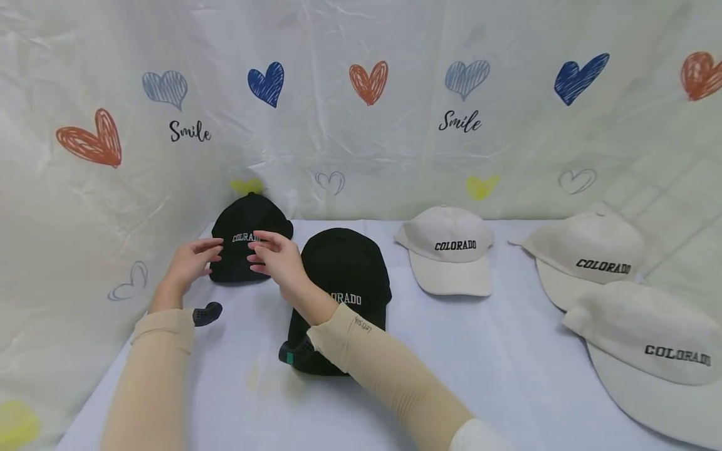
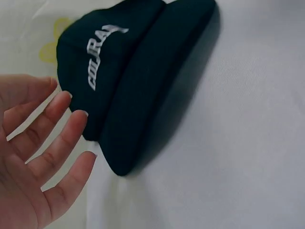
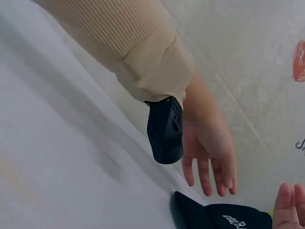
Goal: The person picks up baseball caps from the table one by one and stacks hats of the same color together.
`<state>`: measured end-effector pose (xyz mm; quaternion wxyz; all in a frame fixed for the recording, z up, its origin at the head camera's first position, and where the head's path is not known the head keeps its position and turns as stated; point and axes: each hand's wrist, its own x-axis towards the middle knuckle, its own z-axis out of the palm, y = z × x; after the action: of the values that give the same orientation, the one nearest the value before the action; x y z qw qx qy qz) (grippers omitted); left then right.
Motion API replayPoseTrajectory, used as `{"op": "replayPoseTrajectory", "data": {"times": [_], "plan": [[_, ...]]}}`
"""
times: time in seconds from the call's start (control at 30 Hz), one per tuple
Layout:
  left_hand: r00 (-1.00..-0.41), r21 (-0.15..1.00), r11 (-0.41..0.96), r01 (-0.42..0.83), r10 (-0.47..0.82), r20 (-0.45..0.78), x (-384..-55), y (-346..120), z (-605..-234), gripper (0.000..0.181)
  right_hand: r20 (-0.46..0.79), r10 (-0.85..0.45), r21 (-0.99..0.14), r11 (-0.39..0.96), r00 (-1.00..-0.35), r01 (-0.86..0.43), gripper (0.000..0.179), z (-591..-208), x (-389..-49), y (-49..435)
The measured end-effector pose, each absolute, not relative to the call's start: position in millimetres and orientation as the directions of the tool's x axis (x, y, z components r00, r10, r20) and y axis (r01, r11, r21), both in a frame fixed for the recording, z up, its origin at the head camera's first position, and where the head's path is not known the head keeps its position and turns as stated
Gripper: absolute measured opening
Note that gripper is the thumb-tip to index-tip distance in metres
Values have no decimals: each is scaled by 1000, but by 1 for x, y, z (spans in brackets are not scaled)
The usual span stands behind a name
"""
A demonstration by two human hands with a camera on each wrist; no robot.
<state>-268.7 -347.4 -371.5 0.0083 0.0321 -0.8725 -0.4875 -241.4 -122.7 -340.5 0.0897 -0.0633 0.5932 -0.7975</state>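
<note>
Toward the back left stands a black baseball cap (image 1: 242,216) with white COLORADO lettering, its brim toward me. My left hand (image 1: 188,266) is at the cap's left side, fingers spread and slightly bent. In the left wrist view these fingers (image 2: 71,129) come close beside the crown and hold nothing. On the cap's other side is my right hand (image 1: 284,263), its loosely bent fingers overlapping the front of the cap in the head view. A second black cap (image 1: 344,257) sits under my right forearm, which hides part of its lettering and brim.
Three cream COLORADO caps stand to the right: one at the back (image 1: 448,235), one farther right (image 1: 592,244) and one nearer the front (image 1: 648,313). All rest on a white-covered table (image 1: 440,351). Behind hangs a pale curtain (image 1: 417,150) printed with hearts.
</note>
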Motion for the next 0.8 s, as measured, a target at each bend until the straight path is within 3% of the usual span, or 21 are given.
{"op": "replayPoseTrajectory", "data": {"times": [0.37, 0.8], "plan": [[-966, 869, 464, -169, -255, -51, -277, -359, -389, 48, -115, -56, -958, -259, -992, 125, 33, -370, -270, -156], [-922, 858, 477, -191, -387, 10, -284, -359, -392, 44, -176, 130, -978, -132, -976, 158, 49, -397, -291, -175]]}}
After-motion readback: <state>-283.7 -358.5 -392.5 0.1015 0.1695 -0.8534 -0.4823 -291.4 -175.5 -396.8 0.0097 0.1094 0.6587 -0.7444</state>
